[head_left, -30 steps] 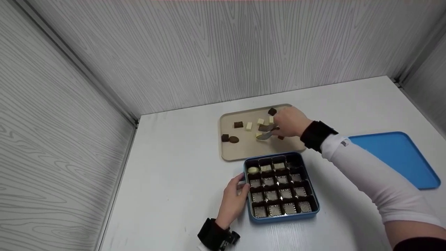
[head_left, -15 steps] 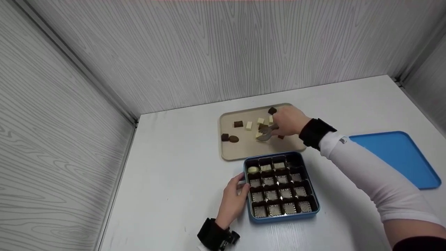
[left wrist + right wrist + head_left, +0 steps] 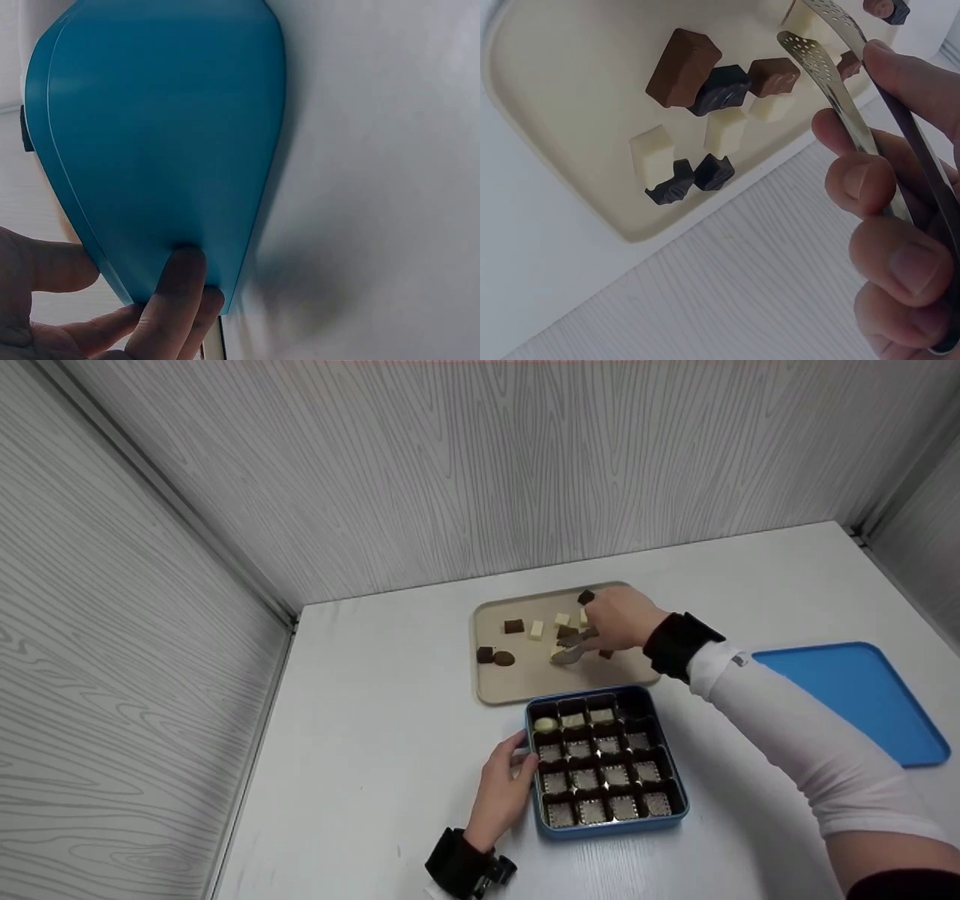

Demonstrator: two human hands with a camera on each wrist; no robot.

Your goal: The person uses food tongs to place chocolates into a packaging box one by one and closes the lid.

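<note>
Both hands bare, no gloves. Right arm (image 3: 795,742): long white sleeve with a small grey tag near the cuff, black wrist strap (image 3: 679,647) at the cuff. Left wrist (image 3: 465,870): matching black strap with a black mount, probably the camera clamp, too small to confirm. Dark garment edge at lower right.

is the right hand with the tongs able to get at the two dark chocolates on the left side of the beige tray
Probably yes. The right hand holds the tongs over the beige tray, and the dark chocolates lie uncovered on it, with only bare tray between.
</note>
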